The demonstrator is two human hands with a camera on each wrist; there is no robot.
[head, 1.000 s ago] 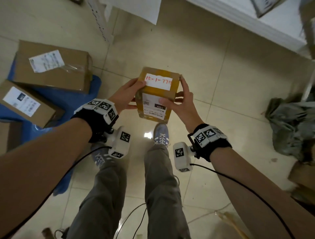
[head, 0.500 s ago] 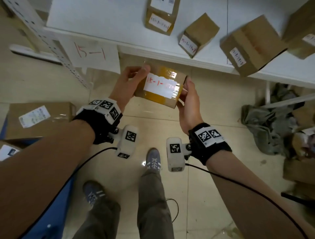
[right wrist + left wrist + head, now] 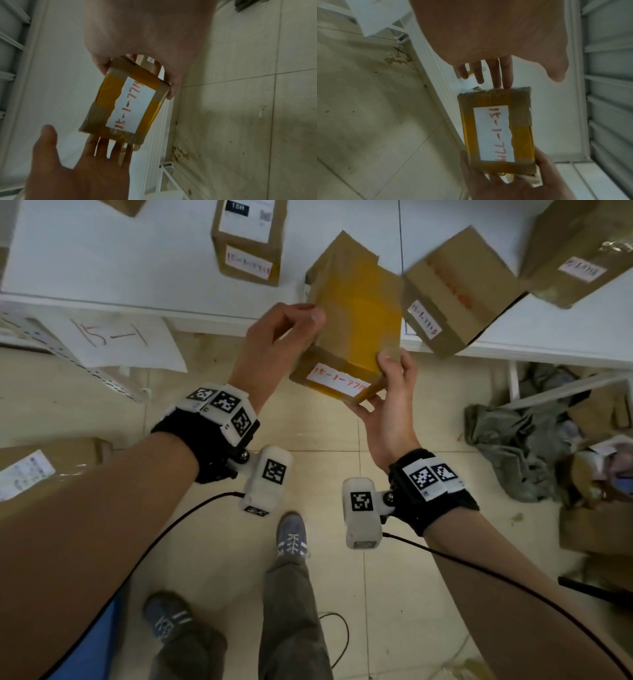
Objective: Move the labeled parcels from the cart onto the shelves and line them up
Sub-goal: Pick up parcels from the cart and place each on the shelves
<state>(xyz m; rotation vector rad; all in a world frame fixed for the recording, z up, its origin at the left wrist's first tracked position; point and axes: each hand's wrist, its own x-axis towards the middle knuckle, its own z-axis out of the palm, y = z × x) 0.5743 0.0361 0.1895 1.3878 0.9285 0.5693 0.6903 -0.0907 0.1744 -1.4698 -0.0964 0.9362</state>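
Note:
I hold a small brown parcel (image 3: 356,313) wrapped in yellow tape, its white label handwritten in red, at the front edge of the white shelf (image 3: 120,261). It is tilted, label end towards me, far end over the shelf. My right hand (image 3: 387,398) grips the right near corner, thumb on top and fingers beneath. My left hand (image 3: 281,337) is at the left end. In the right wrist view its fingers (image 3: 102,148) lie straight under the parcel (image 3: 130,105) with the thumb spread apart. In the left wrist view its fingertips touch the parcel (image 3: 494,135).
Three labeled parcels stand on the shelf: one left (image 3: 246,237), one close on the right (image 3: 452,296), one far right (image 3: 575,244). A paper sign (image 3: 120,340) hangs below the shelf edge. A cart box (image 3: 41,467) is left; cloth (image 3: 513,440) and boxes (image 3: 596,525) lie right.
The view swung from the cart and floor up to the shelf. Both hands carried the parcel up and forward to the shelf edge and tipped it. The left thumb came off its front.

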